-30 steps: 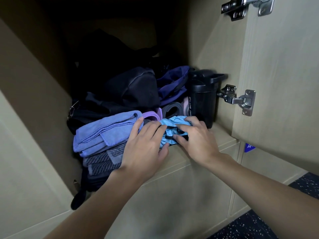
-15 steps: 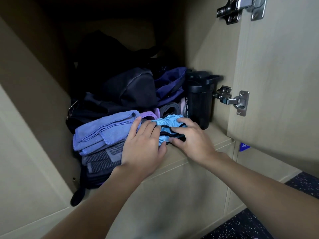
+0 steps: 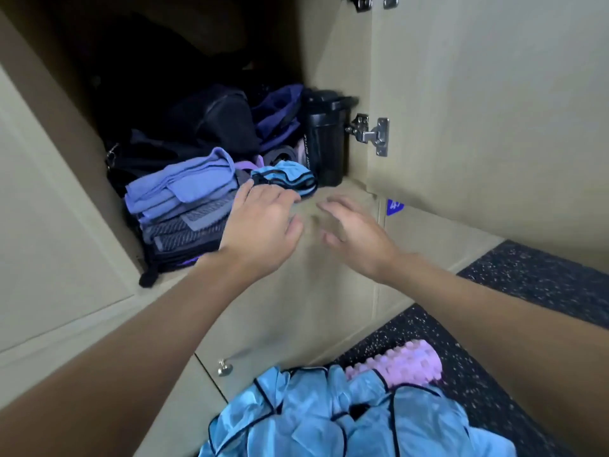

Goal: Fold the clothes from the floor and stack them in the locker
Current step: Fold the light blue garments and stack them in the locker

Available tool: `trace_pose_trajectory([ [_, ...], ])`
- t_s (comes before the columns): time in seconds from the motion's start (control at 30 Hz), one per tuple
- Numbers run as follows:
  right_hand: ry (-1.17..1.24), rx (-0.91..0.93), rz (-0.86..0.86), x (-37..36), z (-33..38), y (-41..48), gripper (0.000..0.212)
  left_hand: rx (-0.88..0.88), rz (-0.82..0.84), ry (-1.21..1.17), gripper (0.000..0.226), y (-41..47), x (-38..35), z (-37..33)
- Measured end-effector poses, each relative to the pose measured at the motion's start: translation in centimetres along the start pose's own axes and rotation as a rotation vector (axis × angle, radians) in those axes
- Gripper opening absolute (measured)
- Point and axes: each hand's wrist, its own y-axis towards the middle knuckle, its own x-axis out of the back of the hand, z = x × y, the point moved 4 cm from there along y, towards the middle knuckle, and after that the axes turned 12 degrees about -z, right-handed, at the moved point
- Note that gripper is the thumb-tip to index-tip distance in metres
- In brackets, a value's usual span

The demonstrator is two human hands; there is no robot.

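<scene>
Here, both hands hung just in front of the open locker (image 3: 342,192), and neither gripped anything. The left hand (image 3: 260,222) was released, its fingers loosely spread, with the fingertips close to the front edge of the locker floor, between a pile of folded clothes (image 3: 184,192) and a small folded light blue garment (image 3: 285,178) with black trim; whether they touched the cloth could not be told. The right hand (image 3: 356,232) was blurred, but its fingers looked slack and slightly curved, apart from everything, below the front edge. The pile sat at the front left corner of the locker floor, with violet-blue pieces on top and grey striped ones beneath. The small light blue garment lay near the front edge, right of the pile and just in front of a black bottle (image 3: 324,140) that stood upright in the right rear corner. Behind these a black bag (image 3: 214,117) and a dark purple cloth (image 3: 280,110) filled the back. The locker door (image 3: 478,110) stood open on the right, held by a metal hinge (image 3: 370,133). Down on the dark speckled floor (image 3: 527,285), a crumpled light blue garment with dark piping (image 3: 329,417) lay unfolded, partly covering a pink knobbly roller (image 3: 405,361)
</scene>
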Motion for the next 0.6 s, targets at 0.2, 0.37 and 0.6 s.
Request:
trace_pose_trajectory([
  [0.2, -0.064, -0.193, 0.032, 0.9, -2.2, -9.1, 0.04, 0.078, 0.165, -0.3, 0.025, -7.8, -1.2, -5.4],
  [0.37, -0.082, -0.362, 0.178, -1.2, -4.7, -19.0, 0.029, 0.21, 0.424, -0.4, 0.019, -17.4, -5.4, -7.5],
  [0.6, -0.079, -0.582, 0.379, -7.6, -7.5, -32.4, 0.031, 0.25, 0.838, -0.472, 0.023, -32.2, -8.6, -9.7],
])
